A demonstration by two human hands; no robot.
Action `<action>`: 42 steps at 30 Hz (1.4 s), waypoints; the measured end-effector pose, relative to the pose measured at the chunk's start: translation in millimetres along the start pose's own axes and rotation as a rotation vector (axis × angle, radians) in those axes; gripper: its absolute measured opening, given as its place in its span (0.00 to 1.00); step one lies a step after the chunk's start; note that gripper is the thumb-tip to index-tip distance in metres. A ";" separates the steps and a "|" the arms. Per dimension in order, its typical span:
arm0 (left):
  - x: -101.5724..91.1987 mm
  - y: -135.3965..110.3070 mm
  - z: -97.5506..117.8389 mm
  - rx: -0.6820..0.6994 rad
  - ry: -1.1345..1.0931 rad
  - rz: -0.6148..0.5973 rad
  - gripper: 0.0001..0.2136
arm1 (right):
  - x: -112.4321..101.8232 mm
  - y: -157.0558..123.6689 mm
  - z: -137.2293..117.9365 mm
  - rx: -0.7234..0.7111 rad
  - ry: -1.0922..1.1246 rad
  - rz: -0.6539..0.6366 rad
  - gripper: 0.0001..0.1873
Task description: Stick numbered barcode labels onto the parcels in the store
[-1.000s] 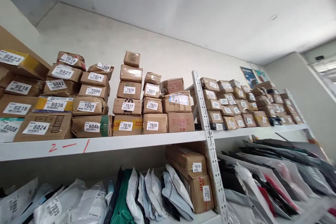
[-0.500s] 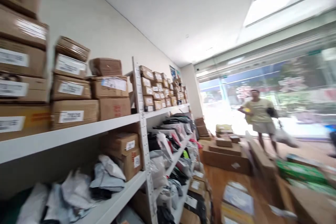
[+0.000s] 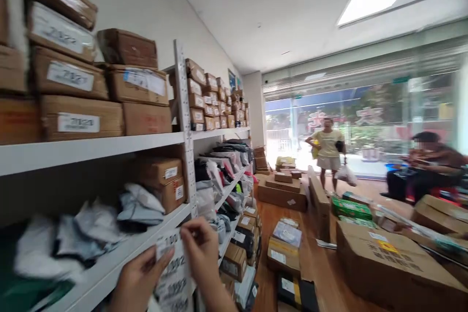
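Both hands are low in the middle of the head view, in front of the shelf edge. A strip of white number labels (image 3: pixel 174 273) hangs between them, printed with large black digits. My left hand (image 3: pixel 141 275) pinches the strip's left edge with thumb and fingers. At its upper right corner, my right hand (image 3: pixel 200 248) is closed with thumb and finger on the strip. The strip's lower end runs out of the picture. Behind the hands, grey and white plastic mailing bags (image 3: pixel 91 234) lie on the lower shelf, beside two stacked cardboard boxes (image 3: pixel 170 180).
Labelled parcels (image 3: pixel 78 122) stand stacked on the upper white shelf (image 3: pixel 146 142). Cartons lie on the wooden floor, among them a large box (image 3: pixel 395 268) at right. One person (image 3: pixel 327 148) stands by the window; another person (image 3: pixel 427 165) sits at far right.
My two hands have come into view with the label strip. The camera has turned right, so the shelves sit further left and the seated person shows.
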State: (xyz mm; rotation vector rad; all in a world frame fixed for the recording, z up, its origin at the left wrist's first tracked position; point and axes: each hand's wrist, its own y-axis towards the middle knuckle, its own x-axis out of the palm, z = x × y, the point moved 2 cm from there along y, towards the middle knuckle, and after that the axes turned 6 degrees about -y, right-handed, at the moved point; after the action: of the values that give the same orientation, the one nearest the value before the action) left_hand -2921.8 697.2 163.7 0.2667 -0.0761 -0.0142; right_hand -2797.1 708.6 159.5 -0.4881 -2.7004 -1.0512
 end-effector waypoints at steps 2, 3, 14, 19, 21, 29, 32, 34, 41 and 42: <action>1.5 5.3 8.0 -0.058 -0.114 -0.093 0.24 | 0.7 12.9 -10.3 -0.002 0.024 -0.057 0.08; 0.4 6.3 13.0 -0.069 -0.139 -0.086 0.24 | 3.2 17.6 -12.7 0.004 0.038 -0.081 0.07; -27.2 1.0 29.1 -0.029 -0.313 0.018 0.20 | 41.8 20.7 -4.9 0.092 0.140 -0.245 0.11; -37.3 -1.1 23.1 0.026 -0.268 0.074 0.21 | 49.8 18.5 0.0 0.193 0.262 -0.266 0.17; -39.0 -2.2 22.3 0.055 -0.267 0.092 0.20 | 53.2 17.5 0.4 0.223 0.303 -0.279 0.19; -45.2 1.4 27.2 0.061 -0.188 0.026 0.20 | 60.8 19.9 -0.9 0.281 0.295 -0.322 0.18; -47.1 10.9 29.5 0.087 -0.095 -0.004 0.19 | 59.1 29.2 -4.8 0.203 0.211 -0.328 0.15; -47.3 19.6 31.6 0.111 -0.025 0.019 0.20 | 59.4 39.0 -7.1 0.141 0.149 -0.335 0.14; -36.9 60.9 50.0 0.175 -0.066 0.082 0.25 | 80.2 85.9 0.7 -0.024 0.137 -0.405 0.13; -34.4 67.6 53.0 0.183 -0.062 0.087 0.25 | 83.7 93.7 2.2 -0.053 0.142 -0.409 0.12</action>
State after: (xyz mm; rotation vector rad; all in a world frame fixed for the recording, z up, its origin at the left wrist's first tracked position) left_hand -2959.9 749.4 230.0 0.4454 -0.1506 0.0713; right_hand -2839.6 794.2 241.1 0.1383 -2.7095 -1.2030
